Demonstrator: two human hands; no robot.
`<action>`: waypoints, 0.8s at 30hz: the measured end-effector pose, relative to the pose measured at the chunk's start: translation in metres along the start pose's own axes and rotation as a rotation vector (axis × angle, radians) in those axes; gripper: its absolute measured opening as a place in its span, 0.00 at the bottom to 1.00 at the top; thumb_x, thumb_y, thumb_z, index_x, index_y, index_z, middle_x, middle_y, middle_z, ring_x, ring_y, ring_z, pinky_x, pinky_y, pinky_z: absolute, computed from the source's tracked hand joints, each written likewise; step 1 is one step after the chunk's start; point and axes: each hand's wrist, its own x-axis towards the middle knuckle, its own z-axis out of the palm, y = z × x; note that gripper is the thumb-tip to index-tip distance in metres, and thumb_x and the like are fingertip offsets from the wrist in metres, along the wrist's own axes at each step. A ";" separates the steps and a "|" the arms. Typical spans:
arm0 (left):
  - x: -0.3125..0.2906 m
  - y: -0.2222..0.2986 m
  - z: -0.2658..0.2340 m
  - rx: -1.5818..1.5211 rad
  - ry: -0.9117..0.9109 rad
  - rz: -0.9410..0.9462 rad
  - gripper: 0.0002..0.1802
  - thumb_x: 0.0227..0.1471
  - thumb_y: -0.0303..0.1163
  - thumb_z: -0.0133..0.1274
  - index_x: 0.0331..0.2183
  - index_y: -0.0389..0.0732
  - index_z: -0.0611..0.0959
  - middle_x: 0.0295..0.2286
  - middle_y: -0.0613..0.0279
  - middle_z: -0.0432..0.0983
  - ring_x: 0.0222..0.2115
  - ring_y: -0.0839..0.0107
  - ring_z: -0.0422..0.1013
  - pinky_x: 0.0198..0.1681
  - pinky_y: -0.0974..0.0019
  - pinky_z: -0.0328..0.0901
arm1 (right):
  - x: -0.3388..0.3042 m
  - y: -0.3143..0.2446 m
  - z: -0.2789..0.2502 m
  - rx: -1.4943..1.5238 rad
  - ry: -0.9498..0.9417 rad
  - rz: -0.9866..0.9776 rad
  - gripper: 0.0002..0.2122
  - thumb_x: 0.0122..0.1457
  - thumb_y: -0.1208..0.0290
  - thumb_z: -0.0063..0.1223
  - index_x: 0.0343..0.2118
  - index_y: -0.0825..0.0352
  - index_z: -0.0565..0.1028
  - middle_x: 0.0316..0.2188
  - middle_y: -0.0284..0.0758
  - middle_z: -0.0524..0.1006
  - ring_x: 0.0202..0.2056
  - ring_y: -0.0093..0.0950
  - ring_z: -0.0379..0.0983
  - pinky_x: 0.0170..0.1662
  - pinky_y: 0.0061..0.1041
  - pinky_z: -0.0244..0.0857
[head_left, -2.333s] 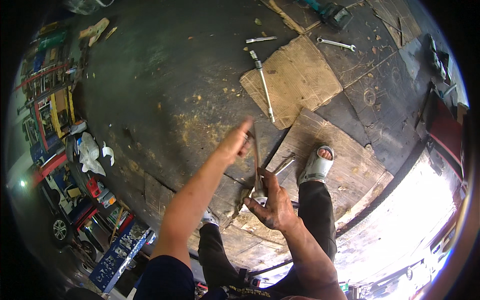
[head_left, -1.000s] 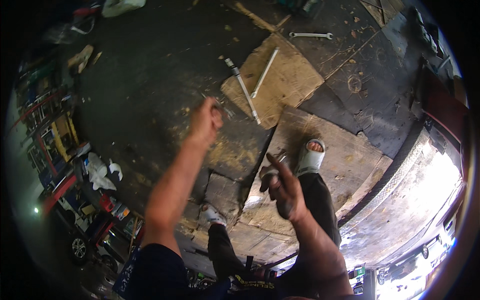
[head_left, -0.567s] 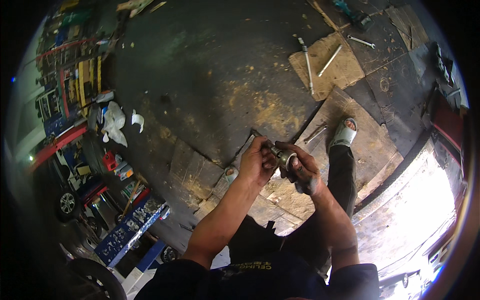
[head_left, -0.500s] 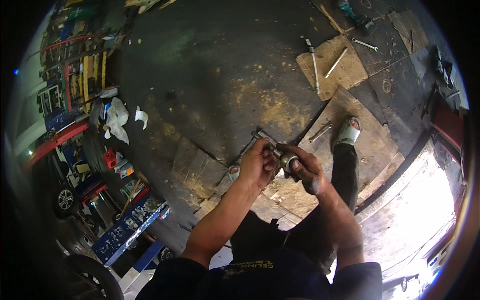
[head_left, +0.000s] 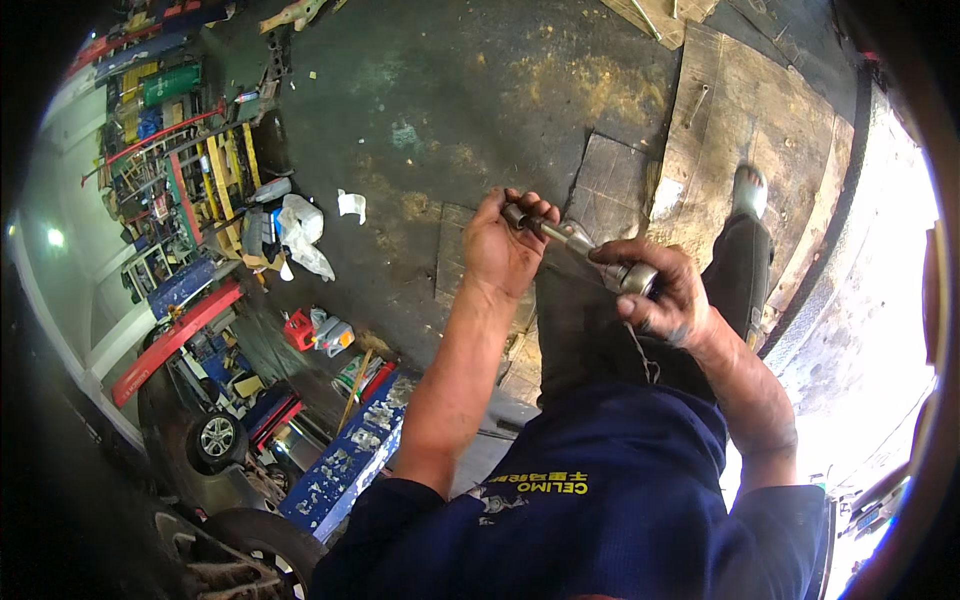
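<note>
A metal socket extension bar point(head_left: 563, 234) is held between my two hands in front of my body. My left hand point(head_left: 500, 248) is closed round its narrow end, where a small dark socket point(head_left: 513, 215) pokes out past the fingers. At the other end sits a thick, shiny round metal piece point(head_left: 637, 279), perhaps a larger socket or a ratchet head. My right hand point(head_left: 672, 292) is wrapped round that thick end, its fingers dark with grease. Below the right hand hangs a thin pale cord point(head_left: 645, 360).
Flattened cardboard point(head_left: 735, 130) lies on the dark floor, with a wrench point(head_left: 697, 105) on it near my sandalled foot point(head_left: 750, 190). To the left are a crumpled white plastic bag point(head_left: 300, 235), a red container point(head_left: 299, 330), a blue metal beam point(head_left: 345, 455) and a tyre point(head_left: 265, 540).
My view has swung, so floor and cardboard sit differently in it. Both hands have come up closer to my body with the bar, and my left hand has slid toward its narrow end.
</note>
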 end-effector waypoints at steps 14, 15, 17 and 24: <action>-0.160 -0.187 0.063 0.029 0.504 0.083 0.15 0.72 0.40 0.42 0.34 0.41 0.71 0.24 0.64 0.69 0.24 0.67 0.71 0.31 0.58 0.76 | -0.135 -0.087 -0.070 -0.773 -0.695 -0.389 0.27 0.54 0.43 0.64 0.48 0.61 0.77 0.23 0.41 0.81 0.25 0.41 0.81 0.28 0.39 0.74; -0.172 -0.193 0.065 0.049 0.557 0.164 0.13 0.71 0.38 0.43 0.33 0.44 0.70 0.23 0.67 0.67 0.23 0.72 0.68 0.27 0.65 0.72 | -0.147 -0.087 -0.067 -0.739 -0.678 -0.301 0.32 0.53 0.46 0.67 0.54 0.64 0.76 0.25 0.43 0.82 0.26 0.43 0.81 0.30 0.39 0.75; -0.193 -0.192 0.067 -0.088 0.490 0.257 0.11 0.69 0.36 0.45 0.32 0.46 0.70 0.22 0.70 0.64 0.21 0.77 0.63 0.23 0.71 0.64 | -0.168 -0.085 -0.055 -0.495 -0.549 -0.313 0.37 0.51 0.46 0.70 0.58 0.66 0.73 0.26 0.44 0.82 0.27 0.45 0.81 0.33 0.39 0.76; -0.275 -0.135 0.049 -0.185 0.099 0.347 0.11 0.66 0.36 0.51 0.30 0.45 0.72 0.19 0.75 0.60 0.16 0.84 0.55 0.16 0.76 0.51 | -0.195 -0.073 -0.025 -0.828 -0.394 -0.718 0.28 0.46 0.57 0.71 0.47 0.69 0.77 0.26 0.43 0.79 0.29 0.45 0.78 0.36 0.42 0.71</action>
